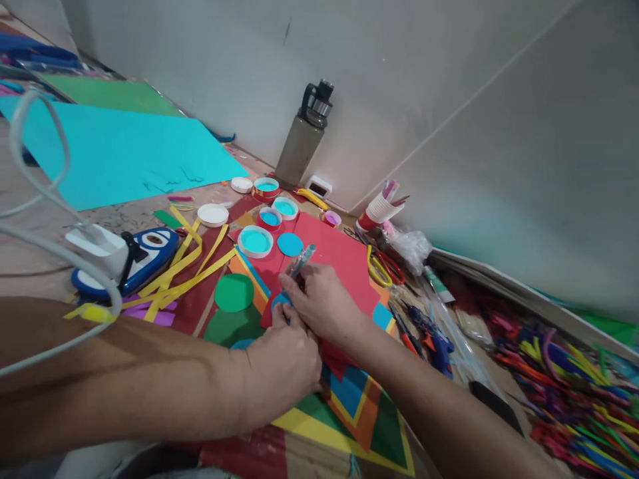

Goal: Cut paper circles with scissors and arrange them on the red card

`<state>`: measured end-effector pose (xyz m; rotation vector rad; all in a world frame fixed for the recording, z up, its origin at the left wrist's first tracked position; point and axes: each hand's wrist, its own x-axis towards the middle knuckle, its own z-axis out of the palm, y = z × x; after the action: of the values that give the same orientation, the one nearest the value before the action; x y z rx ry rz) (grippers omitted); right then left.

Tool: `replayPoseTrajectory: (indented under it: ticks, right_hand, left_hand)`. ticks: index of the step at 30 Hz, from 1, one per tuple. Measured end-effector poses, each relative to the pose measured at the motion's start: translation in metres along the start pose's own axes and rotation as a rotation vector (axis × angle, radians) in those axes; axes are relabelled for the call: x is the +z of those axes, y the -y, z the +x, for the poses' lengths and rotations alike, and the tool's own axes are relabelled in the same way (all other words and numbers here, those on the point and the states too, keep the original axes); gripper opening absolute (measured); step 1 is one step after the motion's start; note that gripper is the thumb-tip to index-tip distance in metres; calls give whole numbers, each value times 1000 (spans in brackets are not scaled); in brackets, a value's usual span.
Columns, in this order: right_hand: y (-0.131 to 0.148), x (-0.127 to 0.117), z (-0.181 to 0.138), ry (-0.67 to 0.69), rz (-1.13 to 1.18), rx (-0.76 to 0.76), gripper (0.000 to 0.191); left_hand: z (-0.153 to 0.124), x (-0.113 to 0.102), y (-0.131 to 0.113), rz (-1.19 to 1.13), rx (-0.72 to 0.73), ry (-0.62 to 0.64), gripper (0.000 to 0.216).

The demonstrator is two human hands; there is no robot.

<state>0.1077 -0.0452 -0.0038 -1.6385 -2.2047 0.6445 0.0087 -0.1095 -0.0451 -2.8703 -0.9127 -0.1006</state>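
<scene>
My right hand (324,296) is closed around a pen (304,258) with a clear light-blue barrel, tilted up to the right; its tip is hidden. Close beside it, my left hand (289,352) has its fingers curled together, pressing a small blue paper piece (281,301) against red paper. Most of that piece is covered by the fingers. Just beyond the hands lie a blue paper disc (290,245) and a sheet of red paper (339,256). A green paper disc (234,293) is to the left, and layered coloured paper (352,392) spreads below the hands.
Round lids and rings (255,242) holding blue discs stand behind. Yellow strips (187,279) and a blue-white device with a cable (150,256) lie left. A bottle (302,143) leans in view by the wall. Scissors (379,266), a glue gun (434,339) and pipe cleaners (574,392) are right.
</scene>
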Motion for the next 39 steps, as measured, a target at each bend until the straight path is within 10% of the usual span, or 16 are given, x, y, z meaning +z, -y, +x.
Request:
replayPoseTrajectory:
  ticks: [6,32,39]
  right_hand:
    - [11,1,0,65,-75,-43,29]
    - [10,-3,9,163,-48,-32,33]
    - [1,-5,15,111,-15,56,36]
  left_hand:
    - [1,-19,6,-19,129,158,8]
    - [1,-6,1,95,66,38,13]
    - [-3,5,-3,89,-34,-124,50]
